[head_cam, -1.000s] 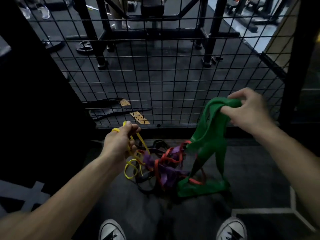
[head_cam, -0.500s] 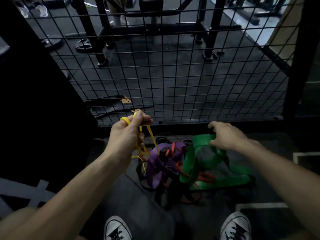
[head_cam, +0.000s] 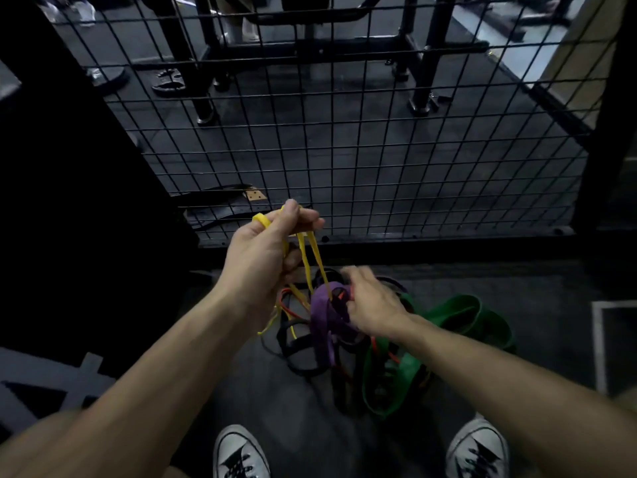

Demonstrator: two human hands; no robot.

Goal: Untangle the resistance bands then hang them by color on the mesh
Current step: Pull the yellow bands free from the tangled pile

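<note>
A tangle of resistance bands hangs low over a dark gym floor (head_cam: 262, 391), just in front of a black wire mesh (head_cam: 379, 150). The left hand (head_cam: 262, 257) grips the yellow band (head_cam: 312, 253), fingers curled round a loop of it at the top, and the thin strands run down from the fist into the knot. The right hand (head_cam: 370, 305) sits in the middle of the knot, against the purple band (head_cam: 322, 315); it is blurred, and whether its fingers pinch a band or merely touch one cannot be told. Red band (head_cam: 379, 350) and black band (head_cam: 300, 343) strands thread through the purple one, and the wide green band (head_cam: 462, 315) sprawls on the right side of the heap, partly on the floor under the right forearm. No band hangs on the mesh.

Two white sneakers (head_cam: 241, 453) stand at the bottom edge, one on each side of the tangle. Beyond the mesh stand the black legs of a rack (head_cam: 422, 63), with a weight plate (head_cam: 169, 81) lying flat on the floor to the left of them.
</note>
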